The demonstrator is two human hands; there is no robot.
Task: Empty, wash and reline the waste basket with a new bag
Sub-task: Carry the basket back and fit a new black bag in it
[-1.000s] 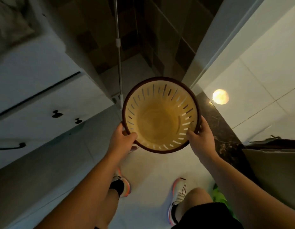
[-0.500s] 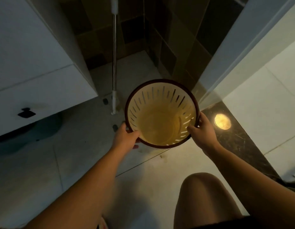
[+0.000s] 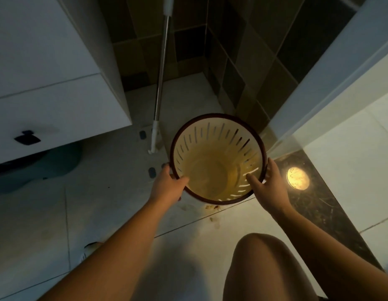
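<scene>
A round cream waste basket with a dark brown rim and slotted walls hangs upright over the floor, seen from above, with nothing inside. My left hand grips its near-left rim, thumb inside the basket. My right hand grips the right rim, thumb hooked inside and fingers on the outer wall. No bag lines the basket.
A mop with a metal pole leans in the tiled corner behind the basket. A white cabinet stands at left, a door frame at right. A dark stone threshold reflects a lamp. Small brown stains mark the floor. My bare knee is raised.
The view has moved forward into the tiled corner, with the basket still held in both hands. My thumbs have shifted further inside the rim. My knee has risen into view.
</scene>
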